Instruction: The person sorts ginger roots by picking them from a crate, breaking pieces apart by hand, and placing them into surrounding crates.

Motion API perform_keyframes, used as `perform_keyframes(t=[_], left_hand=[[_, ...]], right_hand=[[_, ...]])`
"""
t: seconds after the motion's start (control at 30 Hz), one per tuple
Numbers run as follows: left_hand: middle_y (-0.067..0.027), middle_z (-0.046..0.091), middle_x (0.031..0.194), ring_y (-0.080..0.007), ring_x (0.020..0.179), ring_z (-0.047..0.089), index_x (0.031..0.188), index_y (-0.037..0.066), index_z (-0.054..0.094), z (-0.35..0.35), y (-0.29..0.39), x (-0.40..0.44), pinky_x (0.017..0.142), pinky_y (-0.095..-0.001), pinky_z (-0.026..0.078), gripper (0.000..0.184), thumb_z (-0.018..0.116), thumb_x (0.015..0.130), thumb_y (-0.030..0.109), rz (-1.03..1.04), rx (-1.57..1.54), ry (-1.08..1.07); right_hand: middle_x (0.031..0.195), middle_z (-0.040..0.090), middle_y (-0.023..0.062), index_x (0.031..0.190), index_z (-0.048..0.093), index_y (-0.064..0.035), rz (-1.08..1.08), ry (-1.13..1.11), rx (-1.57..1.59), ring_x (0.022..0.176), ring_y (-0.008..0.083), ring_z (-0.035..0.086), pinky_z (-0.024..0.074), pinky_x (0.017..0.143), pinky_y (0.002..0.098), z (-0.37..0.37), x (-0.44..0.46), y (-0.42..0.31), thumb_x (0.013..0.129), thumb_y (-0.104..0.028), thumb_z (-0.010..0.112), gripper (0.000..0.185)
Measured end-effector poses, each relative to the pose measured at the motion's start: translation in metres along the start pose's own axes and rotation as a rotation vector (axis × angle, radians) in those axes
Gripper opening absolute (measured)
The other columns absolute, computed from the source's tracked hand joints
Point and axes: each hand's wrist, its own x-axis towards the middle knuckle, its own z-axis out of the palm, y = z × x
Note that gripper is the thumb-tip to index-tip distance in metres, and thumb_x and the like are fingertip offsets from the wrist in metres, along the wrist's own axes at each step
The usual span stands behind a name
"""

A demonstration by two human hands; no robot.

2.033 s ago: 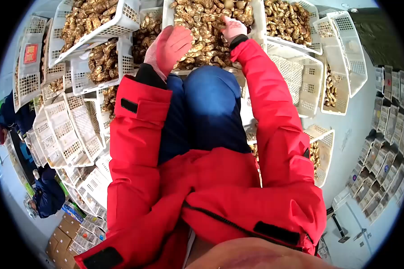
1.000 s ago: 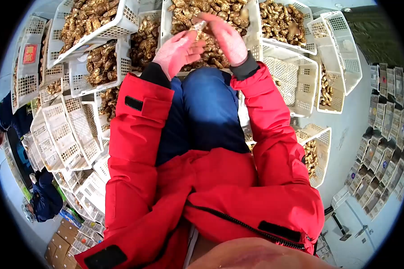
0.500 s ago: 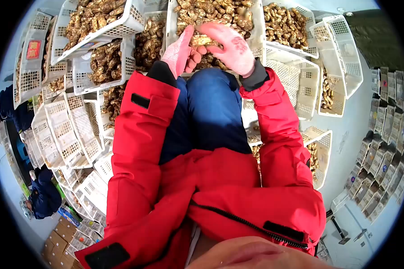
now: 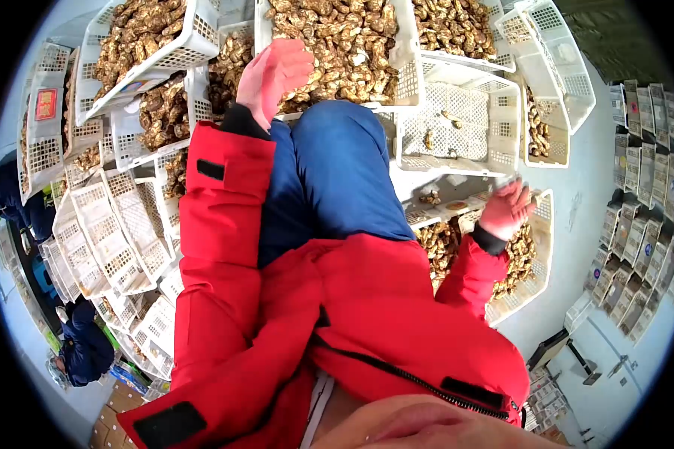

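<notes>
Held left hand (image 4: 275, 77) open, fingers nearly together, at central crate's (image 4: 407, 75) left side; held right hand (image 4: 506, 209), fingers slightly spread, over side crate (image 4: 541, 258) rightward of central crate.

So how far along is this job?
Partway, it seems. Brown knobbly mushrooms already lie in the lower-right white plastic crate. The right hand, open over it, and the left hand show nothing held. Apparently left: the heap filling the white plastic crate before the blue-trousered knees.
</notes>
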Motion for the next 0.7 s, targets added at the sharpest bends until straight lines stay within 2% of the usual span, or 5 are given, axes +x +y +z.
perform_keyframes(t=[0.17, 0.3, 0.43, 0.5, 0.7], left_hand=[[-0.0188, 0.057, 0.105, -0.0252, 0.092, 0.058, 0.103, -0.008, 0.051, 0.098, 0.035, -0.063, 0.081, -0.0317, 0.045, 0.022, 0.042, 0.085, 0.002, 0.585, 0.226, 0.038], [-0.0155, 0.057, 0.089, -0.0258, 0.074, 0.056, 0.082, 0.001, 0.055, 0.130, 0.088, -0.115, 0.066, -0.0340, 0.045, 0.010, 0.050, 0.078, 0.009, 1.066, 0.824, -0.145], [-0.0071, 0.054, 0.071, -0.0214, 0.056, 0.050, 0.067, 0.010, 0.051, 0.160, 0.114, -0.132, 0.050, -0.0311, 0.041, 0.013, 0.056, 0.071, 0.022, 1.148, 0.949, -0.080], [-0.0048, 0.052, 0.065, -0.0201, 0.054, 0.048, 0.066, 0.011, 0.051, 0.178, 0.119, -0.135, 0.051, -0.0315, 0.041, 0.015, 0.054, 0.071, 0.025, 1.095, 0.965, 0.118], [-0.0071, 0.055, 0.073, -0.0203, 0.061, 0.052, 0.073, 0.009, 0.053, 0.158, 0.133, -0.130, 0.054, -0.0307, 0.043, 0.011, 0.056, 0.068, 0.018, 1.197, 1.009, -0.074]], right_hand=[[0.090, 0.059, 0.0092, 0.115, 0.050, -0.0038, 0.207, -0.237, -0.220, 0.072, 0.0129, 0.053, 0.0451, 0.067, 0.0223, 0.003, 0.010, 0.032, 0.087, -0.024, 0.052, 0.034], [0.098, 0.061, 0.0126, 0.122, 0.047, -0.0010, 0.402, -0.799, -0.714, 0.079, 0.0137, 0.058, 0.0450, 0.071, 0.0217, 0.124, 0.021, 0.135, 0.087, -0.016, 0.046, 0.038], [0.108, 0.061, 0.0094, 0.119, 0.051, -0.0131, -0.333, -1.346, -1.883, 0.093, 0.0230, 0.060, 0.0471, 0.078, 0.0360, 0.170, 0.055, 0.285, 0.081, -0.032, 0.056, 0.043], [0.109, 0.060, 0.0102, 0.112, 0.054, -0.0149, -0.301, -1.538, -2.293, 0.097, 0.0262, 0.058, 0.0468, 0.079, 0.0388, 0.171, 0.069, 0.342, 0.082, -0.034, 0.054, 0.036], [0.100, 0.063, 0.0086, 0.101, 0.061, -0.0148, -0.384, -1.437, -2.160, 0.095, 0.0242, 0.059, 0.0463, 0.080, 0.0345, 0.163, 0.065, 0.339, 0.080, -0.026, 0.054, 0.025]])
